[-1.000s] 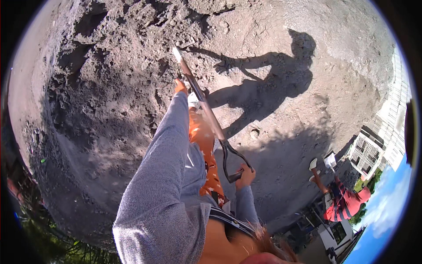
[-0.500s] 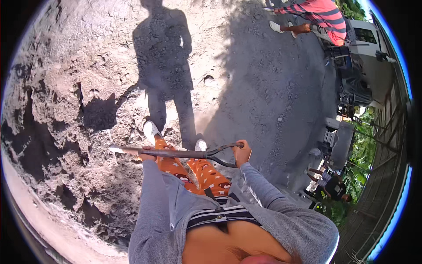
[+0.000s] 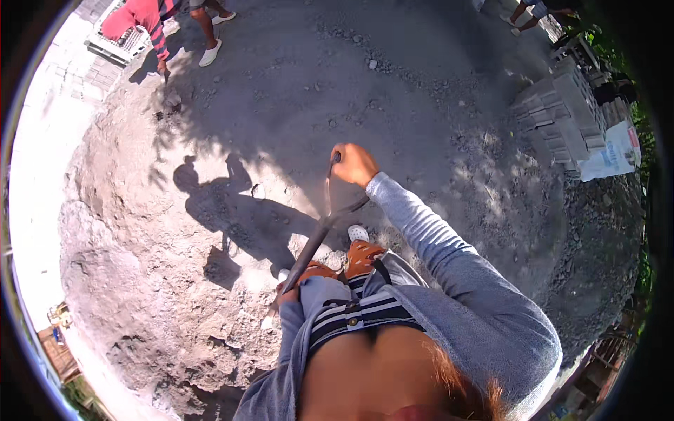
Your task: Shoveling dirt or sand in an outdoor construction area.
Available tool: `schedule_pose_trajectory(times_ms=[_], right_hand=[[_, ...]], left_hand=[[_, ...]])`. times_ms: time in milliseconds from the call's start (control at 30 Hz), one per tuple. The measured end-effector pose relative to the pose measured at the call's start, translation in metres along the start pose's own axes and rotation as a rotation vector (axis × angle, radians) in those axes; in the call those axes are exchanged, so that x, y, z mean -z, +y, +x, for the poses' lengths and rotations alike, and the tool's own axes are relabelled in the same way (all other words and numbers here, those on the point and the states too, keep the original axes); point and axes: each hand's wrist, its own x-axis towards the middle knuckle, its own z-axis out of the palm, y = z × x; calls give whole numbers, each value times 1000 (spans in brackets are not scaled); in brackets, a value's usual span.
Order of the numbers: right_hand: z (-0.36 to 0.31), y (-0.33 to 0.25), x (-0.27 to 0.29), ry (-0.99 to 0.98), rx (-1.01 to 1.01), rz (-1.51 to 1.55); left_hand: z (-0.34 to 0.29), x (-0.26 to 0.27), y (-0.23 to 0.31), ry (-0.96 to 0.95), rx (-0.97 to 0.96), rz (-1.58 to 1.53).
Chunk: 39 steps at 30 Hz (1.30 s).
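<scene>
Right hand [image 3: 357, 166]: grip closed, fingers curled tight on the crossbar of the forked handle, no gap showing. Left hand [image 3: 289, 296]: grip closed round the lower shaft from beneath, fingers partly hidden. Both have the same long shovel [image 3: 312, 242], held slantwise in front of the body, handle end far and to the right, lower end near and to the left; can't make out the blade. Wearer has a grey cardigan [image 3: 456, 252], orange patterned trousers [image 3: 361, 258] and white shoes [image 3: 358, 234]. Rough lumpy dirt [image 3: 161, 309] near left, sunlit; the person's shadow [image 3: 246, 217] falls left of the shovel, a pale stone [image 3: 258, 191] at its edge. Smoother grey ground beyond, mostly shaded. Far left, co-worker in a red striped top [image 3: 144, 17], bent over, one arm down toward the ground, a white crate [image 3: 105, 48] just beside. Far right, a stack of grey blocks [image 3: 562, 112] with a white sack [image 3: 609, 156] against it; past that, a second co-worker [image 3: 537, 10], partly cut off.
</scene>
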Motion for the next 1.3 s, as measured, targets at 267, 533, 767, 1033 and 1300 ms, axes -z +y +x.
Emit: schedule_pose_trajectory(times_ms=[267, 533, 767, 1033, 1300], right_hand=[[23, 102, 199, 186, -181, -3], [65, 228, 294, 497, -291, 72], [146, 369, 400, 480, -521, 58], [85, 544, 416, 614, -868, 1087], [148, 607, 406, -203, -1022, 1377]], left_hand=[[-26, -152, -145, -54, 42, 369], [-20, -287, -326, -71, 132, 531], [1, -410, -513, 4, 221, 543], [-161, -536, -739, -83, -100, 661], [-278, -640, -913, -636, -150, 879]])
